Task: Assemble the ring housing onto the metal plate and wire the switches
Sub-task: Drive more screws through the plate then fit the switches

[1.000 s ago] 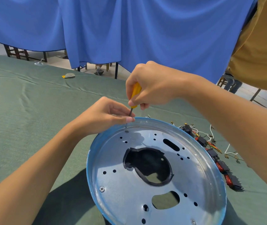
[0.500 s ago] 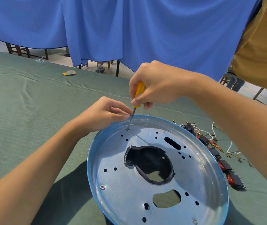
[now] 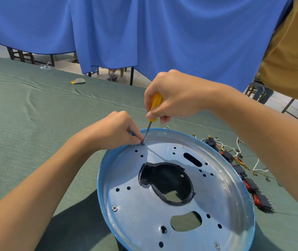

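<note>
A blue curtain (image 3: 180,33) hangs behind a long counter (image 3: 27,124) covered in green cloth. The metal plate (image 3: 222,196) sits at the near end of this counter, dished side up, and it appears to be raised off the cloth. The ring housing (image 3: 141,176) shows only as a black ring through the plate's central opening.

At a hole by the far-left rim, a screw (image 3: 143,144) stands under the tip of the screwdriver (image 3: 154,105). The left hand (image 3: 112,131) pinches the screw between its fingertips. The right hand (image 3: 177,95) is curled round the yellow handle from above.

The step in hand is judged to be starting a fixing screw. Procedure:
- Bring the shaft, which leans at present, into line with the hole.
- Apply light downward pressure while turning.
- Release the pinch only once the thread catches.
- Leave final tightening until every screw is in.

Two seated screws (image 3: 114,208) are visible at the near rim.

The switches (image 3: 249,183) and their wires (image 3: 256,163) lie on the cloth just beside the plate's right rim.

Limits of view:
- The fingertips cover the screw almost entirely, so thread engagement cannot be confirmed.
- Most of the ring housing is hidden beneath the plate.
- The near rim of the plate is cut off.
- The right forearm crosses part of the wiring.
</note>
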A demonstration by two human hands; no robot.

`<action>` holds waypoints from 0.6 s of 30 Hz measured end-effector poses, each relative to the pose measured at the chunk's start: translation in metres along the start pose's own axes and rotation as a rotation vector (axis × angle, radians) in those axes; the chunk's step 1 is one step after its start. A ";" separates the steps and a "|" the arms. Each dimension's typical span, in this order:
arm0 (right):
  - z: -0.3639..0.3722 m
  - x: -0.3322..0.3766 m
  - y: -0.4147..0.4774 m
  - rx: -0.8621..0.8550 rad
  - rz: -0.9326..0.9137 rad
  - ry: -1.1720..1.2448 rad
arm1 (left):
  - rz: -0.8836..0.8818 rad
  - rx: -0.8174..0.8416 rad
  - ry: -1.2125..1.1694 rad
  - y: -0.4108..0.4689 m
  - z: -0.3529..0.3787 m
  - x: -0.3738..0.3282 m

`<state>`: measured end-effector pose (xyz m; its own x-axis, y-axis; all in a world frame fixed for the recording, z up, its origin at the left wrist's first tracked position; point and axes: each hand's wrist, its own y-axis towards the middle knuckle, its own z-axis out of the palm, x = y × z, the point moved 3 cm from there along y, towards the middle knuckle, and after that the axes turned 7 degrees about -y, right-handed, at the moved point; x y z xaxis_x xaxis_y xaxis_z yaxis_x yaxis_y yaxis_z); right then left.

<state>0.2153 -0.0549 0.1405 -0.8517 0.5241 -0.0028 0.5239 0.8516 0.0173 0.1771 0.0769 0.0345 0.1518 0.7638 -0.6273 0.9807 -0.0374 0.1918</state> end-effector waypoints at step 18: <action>0.000 0.007 -0.004 -0.030 -0.071 -0.017 | -0.034 0.012 0.009 0.002 0.001 -0.003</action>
<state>0.2069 -0.0543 0.1399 -0.8864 0.4623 -0.0223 0.4610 0.8862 0.0459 0.1785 0.0740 0.0355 0.1170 0.7704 -0.6267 0.9868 -0.0189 0.1610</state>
